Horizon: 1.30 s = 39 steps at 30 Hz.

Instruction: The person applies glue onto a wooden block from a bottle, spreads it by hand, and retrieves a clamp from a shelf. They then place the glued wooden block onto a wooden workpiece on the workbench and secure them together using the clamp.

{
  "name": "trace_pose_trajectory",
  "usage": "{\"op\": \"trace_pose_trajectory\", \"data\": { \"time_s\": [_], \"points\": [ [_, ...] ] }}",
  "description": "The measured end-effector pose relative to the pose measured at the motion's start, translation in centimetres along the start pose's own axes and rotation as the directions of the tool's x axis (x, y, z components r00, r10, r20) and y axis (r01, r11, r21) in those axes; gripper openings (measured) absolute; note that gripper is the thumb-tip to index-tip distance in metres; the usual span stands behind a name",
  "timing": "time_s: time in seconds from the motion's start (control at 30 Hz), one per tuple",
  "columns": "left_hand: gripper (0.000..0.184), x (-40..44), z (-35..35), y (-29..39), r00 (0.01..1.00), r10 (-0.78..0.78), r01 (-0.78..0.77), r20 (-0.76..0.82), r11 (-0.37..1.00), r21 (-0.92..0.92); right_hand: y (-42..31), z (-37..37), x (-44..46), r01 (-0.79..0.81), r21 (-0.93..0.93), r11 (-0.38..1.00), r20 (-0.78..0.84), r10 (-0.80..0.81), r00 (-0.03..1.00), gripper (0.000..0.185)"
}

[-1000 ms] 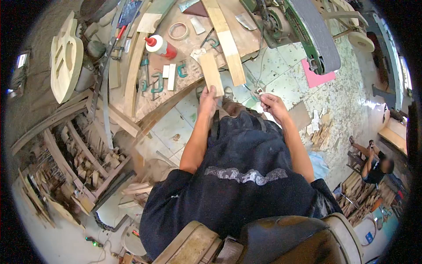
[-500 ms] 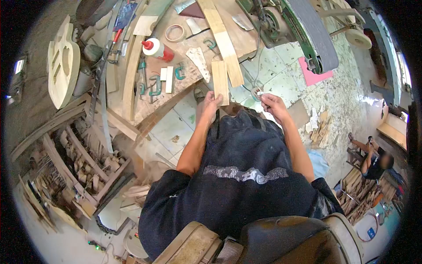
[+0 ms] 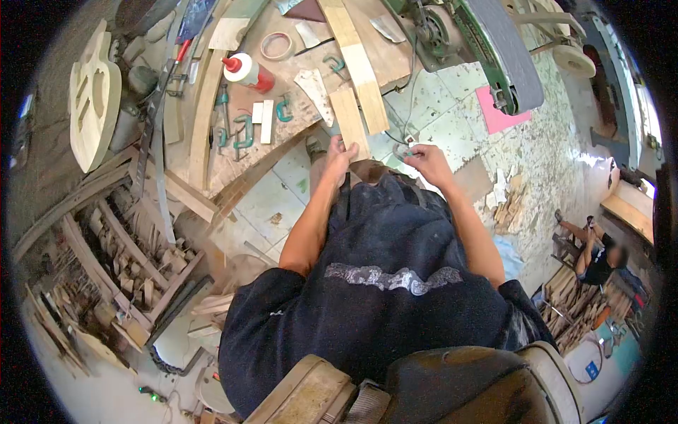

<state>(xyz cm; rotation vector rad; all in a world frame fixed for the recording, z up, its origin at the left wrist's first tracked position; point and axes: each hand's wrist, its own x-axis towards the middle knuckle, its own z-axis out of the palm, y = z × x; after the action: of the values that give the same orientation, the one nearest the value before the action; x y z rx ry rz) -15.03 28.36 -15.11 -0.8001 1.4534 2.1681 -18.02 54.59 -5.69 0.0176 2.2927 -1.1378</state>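
My left hand (image 3: 340, 157) is closed around the lower left edge of a short pale wooden board (image 3: 349, 121), with the thumb on its face. The board leans to the left in front of me. My right hand (image 3: 429, 164) is beside it, a gap away, its fingers pinched at a small, light object too blurred to name. Beyond the board lies a long wooden strip (image 3: 357, 62) on the workbench (image 3: 311, 59). A glue bottle (image 3: 248, 73) with a red cap, green clamps (image 3: 244, 132) and two small pale blocks (image 3: 266, 121) lie to the left.
A roll of tape (image 3: 276, 46) lies farther back. At upper right stands a green belt sander (image 3: 494, 53), with a pink sheet (image 3: 501, 113) on the floor beneath. Wood offcuts (image 3: 512, 205) lie right of me. A rack of scraps (image 3: 120, 247) is at left; another person (image 3: 597, 258) sits at far right.
The board in my left hand has turned, its top swinging left. My right hand has moved slightly left, closer to the board, its fingers still pinched.
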Motion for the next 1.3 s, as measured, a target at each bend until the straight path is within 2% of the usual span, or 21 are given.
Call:
{"op": "trace_pose_trajectory", "data": {
  "time_s": [0.07, 0.17, 0.3, 0.37, 0.5, 0.6, 0.7, 0.77, 0.9, 1.0, 1.1, 1.2, 1.3],
  "points": [
    [0.051, 1.2, 0.0, -1.4, 0.999, 0.052, -0.052, 0.007, 0.998, -0.020, 0.3, 0.7, 0.4, 0.019, 0.005, 1.000, -0.025, -0.018, 1.000, 0.035],
    [0.056, 2.2, -0.1, -2.5, 0.995, 0.103, -0.103, 0.006, 0.995, 0.013, -0.7, 0.6, 0.3, -0.061, -0.041, 0.997, -0.028, 0.059, 0.998, 0.035],
    [0.063, 2.8, 0.2, -2.0, 0.989, 0.141, -0.142, 0.041, 0.990, 0.018, 0.6, 1.3, 1.1, -0.023, -0.028, 0.999, -0.063, 0.021, 0.998, 0.031],
    [0.063, 4.1, -0.5, -2.5, 0.994, 0.091, -0.090, 0.062, 0.996, -0.028, 0.1, 1.5, 1.2, 0.027, -0.028, 0.999, -0.076, -0.029, 0.997, 0.029],
    [0.057, 6.2, -1.1, -2.5, 0.994, -0.008, 0.030, 0.105, 0.978, -0.205, -2.0, 1.4, 1.6, 0.064, -0.186, 0.980, -0.084, -0.081, 0.993, 0.026],
    [0.053, 6.7, -0.2, -1.3, 0.998, 0.013, 0.004, 0.063, 0.966, -0.258, -1.0, 2.0, 3.1, 0.133, -0.211, 0.969, -0.087, -0.154, 0.984, 0.027],
    [0.057, 6.4, 0.7, -0.7, 0.999, 0.048, -0.047, -0.002, 0.978, -0.204, -1.5, 2.3, 4.0, 0.164, -0.254, 0.953, -0.048, -0.181, 0.982, 0.026],
    [0.057, 6.0, 1.0, -0.3, 0.999, 0.042, -0.035, 0.025, 0.972, -0.232, -1.6, 2.5, 4.5, 0.235, -0.297, 0.925, -0.014, -0.251, 0.968, 0.024],
    [0.057, 5.7, 1.5, 0.4, 0.999, 0.024, -0.015, 0.031, 0.968, -0.252, -2.4, 3.4, 5.4, 0.245, -0.334, 0.910, -0.035, -0.271, 0.962, 0.023],
    [0.057, 6.0, 1.6, 0.7, 0.997, 0.031, -0.017, 0.068, 0.981, -0.194, -3.0, 3.7, 5.8, 0.298, -0.365, 0.882, 0.007, -0.318, 0.948, 0.022],
    [0.054, 6.4, 1.9, 0.7, 0.997, 0.071, -0.068, 0.033, 0.992, -0.108, -3.6, 4.0, 6.0, 0.303, -0.379, 0.874, 0.015, -0.322, 0.947, 0.020],
    [0.053, 6.9, 1.8, 0.4, 0.998, 0.050, -0.051, -0.024, 0.998, -0.039, -3.4, 4.4, 6.4, 0.320, -0.396, 0.861, 0.010, -0.344, 0.939, 0.019],
    [0.053, 7.6, 1.6, -0.3, 0.998, 0.044, -0.046, -0.042, 0.998, -0.037, -3.2, 4.7, 6.7, 0.332, -0.402, 0.854, 0.011, -0.358, 0.934, 0.019]
  ]
}}
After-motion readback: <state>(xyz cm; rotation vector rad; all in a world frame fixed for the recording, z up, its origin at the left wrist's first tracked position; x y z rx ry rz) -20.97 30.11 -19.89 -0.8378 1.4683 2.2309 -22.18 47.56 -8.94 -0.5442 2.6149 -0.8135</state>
